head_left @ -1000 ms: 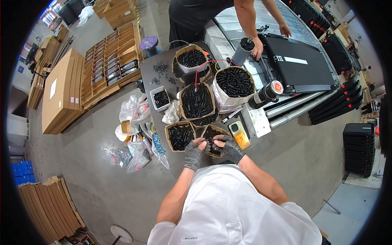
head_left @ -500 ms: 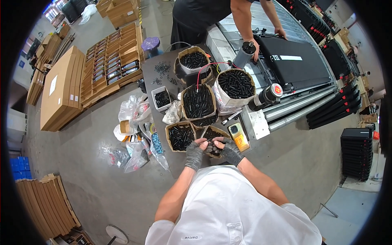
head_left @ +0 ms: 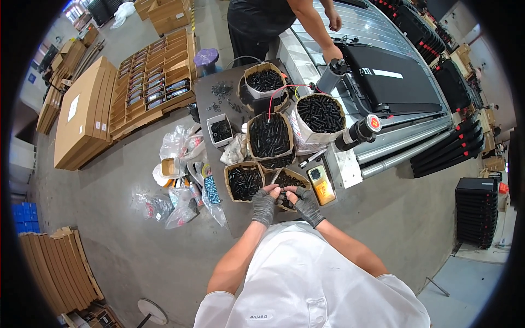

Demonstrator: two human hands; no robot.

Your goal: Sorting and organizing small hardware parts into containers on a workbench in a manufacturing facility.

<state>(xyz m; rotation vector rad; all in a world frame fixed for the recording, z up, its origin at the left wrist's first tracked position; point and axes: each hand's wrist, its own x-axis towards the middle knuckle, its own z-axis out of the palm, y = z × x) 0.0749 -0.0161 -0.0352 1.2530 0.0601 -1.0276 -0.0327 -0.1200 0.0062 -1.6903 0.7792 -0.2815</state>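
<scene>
My left hand (head_left: 264,205) and my right hand (head_left: 306,204), both in grey fingerless gloves, meet over a small brown paper bag of black screws (head_left: 288,181) at the near edge of a dark table (head_left: 210,90). The fingertips of both hands pinch small black parts together between them; the parts are too small to tell apart. To the left of that bag stands another open bag of black screws (head_left: 244,182).
More bags of black screws (head_left: 268,136) (head_left: 320,113) (head_left: 264,80) and a small white tray (head_left: 221,130) fill the table. A yellow phone (head_left: 320,184) lies right of my hands. Plastic bags (head_left: 180,197) litter the floor on the left. Another person (head_left: 262,22) works at a black treadmill (head_left: 394,82).
My hands stay together over the near bag, barely shifted. The other person's hand has moved on the treadmill's black roller.
</scene>
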